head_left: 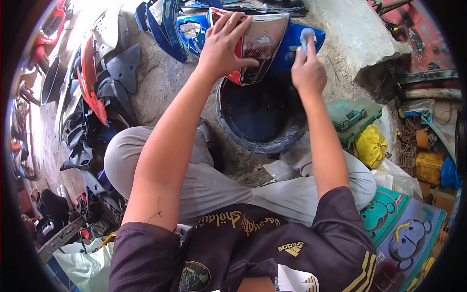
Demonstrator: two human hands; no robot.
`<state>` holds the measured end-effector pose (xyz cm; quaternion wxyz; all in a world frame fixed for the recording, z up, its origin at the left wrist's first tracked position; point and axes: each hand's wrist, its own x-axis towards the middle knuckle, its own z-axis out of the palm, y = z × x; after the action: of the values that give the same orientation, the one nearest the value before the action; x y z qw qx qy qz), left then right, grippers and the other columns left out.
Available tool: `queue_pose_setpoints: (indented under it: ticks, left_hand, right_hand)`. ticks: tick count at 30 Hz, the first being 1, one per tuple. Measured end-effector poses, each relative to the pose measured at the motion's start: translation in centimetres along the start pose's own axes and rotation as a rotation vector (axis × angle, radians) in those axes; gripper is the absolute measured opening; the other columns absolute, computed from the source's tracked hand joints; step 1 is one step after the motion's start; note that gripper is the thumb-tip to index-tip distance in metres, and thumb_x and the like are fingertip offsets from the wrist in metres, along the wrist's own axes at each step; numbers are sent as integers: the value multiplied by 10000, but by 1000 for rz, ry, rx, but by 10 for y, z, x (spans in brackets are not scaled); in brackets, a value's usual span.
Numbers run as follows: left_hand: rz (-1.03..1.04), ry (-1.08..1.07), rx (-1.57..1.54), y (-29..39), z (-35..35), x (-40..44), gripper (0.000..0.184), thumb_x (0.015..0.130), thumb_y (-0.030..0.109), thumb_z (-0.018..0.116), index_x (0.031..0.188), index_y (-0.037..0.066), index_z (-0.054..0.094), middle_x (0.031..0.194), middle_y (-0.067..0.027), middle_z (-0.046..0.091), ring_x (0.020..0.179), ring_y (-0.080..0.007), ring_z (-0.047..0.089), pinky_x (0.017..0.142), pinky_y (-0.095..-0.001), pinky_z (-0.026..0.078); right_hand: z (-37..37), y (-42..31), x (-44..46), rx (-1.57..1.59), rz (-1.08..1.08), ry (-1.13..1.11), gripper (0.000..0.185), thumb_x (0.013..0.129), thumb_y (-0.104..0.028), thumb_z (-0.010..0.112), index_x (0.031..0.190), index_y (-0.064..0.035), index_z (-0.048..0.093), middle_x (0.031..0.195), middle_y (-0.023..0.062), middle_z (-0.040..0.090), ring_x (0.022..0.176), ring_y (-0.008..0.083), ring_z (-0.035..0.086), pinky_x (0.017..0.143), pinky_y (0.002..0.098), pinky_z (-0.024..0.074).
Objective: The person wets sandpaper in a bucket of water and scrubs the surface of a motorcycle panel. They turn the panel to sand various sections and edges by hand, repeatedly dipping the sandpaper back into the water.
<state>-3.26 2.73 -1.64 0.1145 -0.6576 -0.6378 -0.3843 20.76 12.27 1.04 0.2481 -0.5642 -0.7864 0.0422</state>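
A painted motorcycle body panel (pixel 265 36), blue at both ends with red and a bare greyish-brown middle, lies across the top of a round black tub (pixel 262 117). My left hand (pixel 227 46) holds the panel at its red left part, fingers spread over the top and thumb on the face. At the blue right end, my right hand (pixel 309 70) presses a small blue-grey pad (pixel 306 35) against the surface with its fingertips. The pad's exact kind is hard to tell. The panel's underside is hidden.
More body panels (pixel 90 82) pile up at left, and blue ones (pixel 163 29) lie behind. A white block (pixel 357 36) stands at back right. Near my right knee are a green case (pixel 352 117) and a yellow bundle (pixel 370 145). My crossed legs (pixel 204 190) flank the tub.
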Motion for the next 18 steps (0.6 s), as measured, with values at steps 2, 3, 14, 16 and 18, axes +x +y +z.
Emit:
queue_pose_setpoints:
  ticks: [2,3,14,16,18]
  left_hand:
    - [-3,5,-17,8,0,-4,1221,654,565,986,1688,173,470,1717,-128,449,1613,-408,372,1291,-566,346]
    - [-2,-27,-14,6,1,-5,1296,628,611,981,1715,175,423,1748,-137,401,1640,-412,328,1309,-571,316]
    - [-23,-18,8,18,-2,-7,1276,575,570,1005,1669,157,493,1714,-112,437,1623,-391,356,1279,-562,337]
    - [-18,-18,15,20,-2,-8,1274,568,566,1008,1666,167,499,1709,-110,443,1623,-384,360,1275,-563,340]
    - [-18,-20,7,24,0,-12,1266,559,563,1009,1657,178,509,1703,-110,453,1621,-370,364,1276,-554,337]
  right_hand:
    - [6,10,14,63,-143,43,530,1102,-349,581,1630,-307,565,873,282,770,795,484,763,718,589,592]
    - [3,4,9,35,-175,-12,532,1096,-335,592,1627,-305,571,856,283,764,790,481,763,714,590,590]
    - [3,-21,7,39,-164,-53,639,1067,-239,618,1681,-347,480,830,233,781,774,488,766,728,614,608]
    - [-1,-26,5,12,-197,-36,655,1041,-173,619,1663,-346,507,812,223,775,764,468,774,709,599,610]
    - [6,-17,-14,7,-260,-5,673,1016,-131,621,1650,-339,526,799,217,770,750,455,775,685,591,606]
